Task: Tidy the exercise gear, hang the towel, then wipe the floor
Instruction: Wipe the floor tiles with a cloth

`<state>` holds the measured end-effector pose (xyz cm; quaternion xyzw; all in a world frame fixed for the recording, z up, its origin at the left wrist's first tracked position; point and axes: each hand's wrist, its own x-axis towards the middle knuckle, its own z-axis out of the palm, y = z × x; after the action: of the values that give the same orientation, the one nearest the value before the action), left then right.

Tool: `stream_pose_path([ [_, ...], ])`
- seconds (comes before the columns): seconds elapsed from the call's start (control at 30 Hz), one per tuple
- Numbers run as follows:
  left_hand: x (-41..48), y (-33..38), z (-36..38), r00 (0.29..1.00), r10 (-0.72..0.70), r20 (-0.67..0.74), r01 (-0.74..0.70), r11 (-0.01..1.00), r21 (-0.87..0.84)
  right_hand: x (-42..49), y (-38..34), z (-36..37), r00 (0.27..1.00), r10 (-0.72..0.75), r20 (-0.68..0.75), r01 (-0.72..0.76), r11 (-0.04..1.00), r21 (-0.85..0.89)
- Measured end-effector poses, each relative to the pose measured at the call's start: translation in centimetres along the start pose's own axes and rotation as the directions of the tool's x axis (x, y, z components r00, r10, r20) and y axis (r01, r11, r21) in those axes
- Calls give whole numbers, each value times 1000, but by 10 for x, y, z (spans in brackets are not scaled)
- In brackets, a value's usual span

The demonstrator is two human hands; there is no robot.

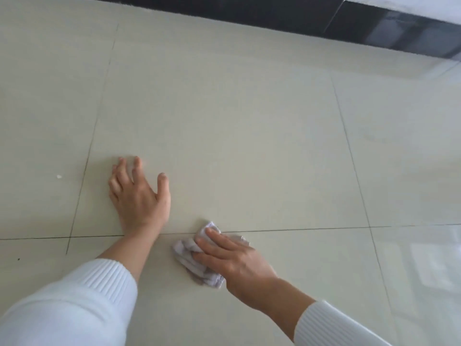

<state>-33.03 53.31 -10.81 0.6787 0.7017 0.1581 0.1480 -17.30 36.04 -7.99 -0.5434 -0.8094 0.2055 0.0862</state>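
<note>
Head view, right hand (234, 260) fingers flat on bunched cloth (185, 253), elongated near-to-far, left hand (137, 196) splayed on floor (249, 146)

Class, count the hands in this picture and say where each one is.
2. The left hand rests flat on the floor, fingers spread. The right hand presses a crumpled cloth onto the floor, to its right and nearer the camera.

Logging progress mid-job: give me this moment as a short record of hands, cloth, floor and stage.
left hand: flat on the floor, fingers spread, holds nothing
right hand: straight fingers press the cloth down
cloth: pale, crumpled, lying over a tile joint
floor: pale tiles; white speck left of the left hand
stage: wiping the floor
</note>
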Motion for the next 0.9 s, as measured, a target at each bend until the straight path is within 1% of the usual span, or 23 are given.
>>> stream_pose_path([
  [0.13, 0, -4, -4, 998, 42, 44, -41, 999, -9, -10, 17, -19, 984, -126, 123, 143, 979, -142],
  [0.17, -1, -5, -5, 997, 57, 61, -57, 998, -3, -3, 28, -29, 982, -132, 138, 155, 973, -171],
  [0.2, -1, -7, -6, 994, 77, 79, -78, 997, 11, 5, 37, -38, 986, -122, 114, 142, 971, -191],
  [0.23, 0, -9, -7, 991, 91, 96, -94, 995, 26, 12, 48, -46, 993, -77, 86, 93, 976, -196],
  [0.27, 1, -11, -7, 989, 94, 116, -99, 994, 36, 16, 58, -52, 999, -2, 47, 11, 981, -194],
  [0.3, 3, -13, -7, 985, 88, 146, -95, 995, 37, 18, 69, -60, 993, 105, 45, -95, 978, -185],
  [0.33, 6, -15, -8, 980, 76, 182, -83, 996, 34, 15, 79, -68, 970, 235, 66, -222, 961, -166],
  [0.37, 10, -16, -10, 973, 67, 223, -77, 996, 36, 10, 89, -75, 932, 354, 82, -337, 926, -169],
  [0.4, 12, -18, -12, 963, 62, 263, -78, 996, 53, 3, 98, -82, 894, 442, 73, -425, 889, -169],
  [0.47, 7, -19, -16, 947, 56, 317, -95, 989, 111, -16, 115, -93, 823, 568, 14, -561, 816, -137],
  [0.5, 1, -16, -16, 946, 58, 318, -106, 985, 137, -30, 123, -99, 775, 631, -4, -627, 769, -125],
  [0.57, -22, -3, -16, 953, 74, 294, -123, 981, 152, -62, 137, -105, 652, 758, -13, -753, 646, -122],
  [0.63, -50, 9, -13, 956, 121, 268, -167, 973, 157, -90, 144, -106, 541, 840, -36, -839, 536, -91],
  [0.67, -64, 15, -11, 952, 147, 268, -195, 968, 161, -96, 146, -103, 506, 860, -67, -862, 503, -59],
  [0.7, -77, 19, -10, 946, 165, 279, -216, 963, 164, -96, 147, -97, 490, 865, -108, -871, 492, -11],
  [0.73, -89, 22, -8, 939, 179, 294, -235, 958, 165, -90, 146, -90, 490, 859, -151, -864, 501, 48],
  [0.77, -100, 25, -7, 931, 188, 312, -249, 954, 166, -81, 142, -81, 510, 841, -182, -842, 531, 97],
  [0.8, -111, 27, -5, 926, 192, 325, -256, 952, 169, -71, 134, -72, 553, 808, -203, -803, 582, 128],
  [0.83, -121, 28, -5, 923, 200, 328, -267, 948, 174, -63, 122, -62, 619, 756, -215, -747, 651, 138],
  [0.87, -130, 27, -5, 921, 216, 326, -284, 942, 180, -57, 108, -52, 701, 679, -220, -669, 732, 129],
  [0.9, -139, 25, -5, 917, 229, 327, -299, 936, 183, -55, 91, -42, 790, 572, -222, -564, 819, 102],
])
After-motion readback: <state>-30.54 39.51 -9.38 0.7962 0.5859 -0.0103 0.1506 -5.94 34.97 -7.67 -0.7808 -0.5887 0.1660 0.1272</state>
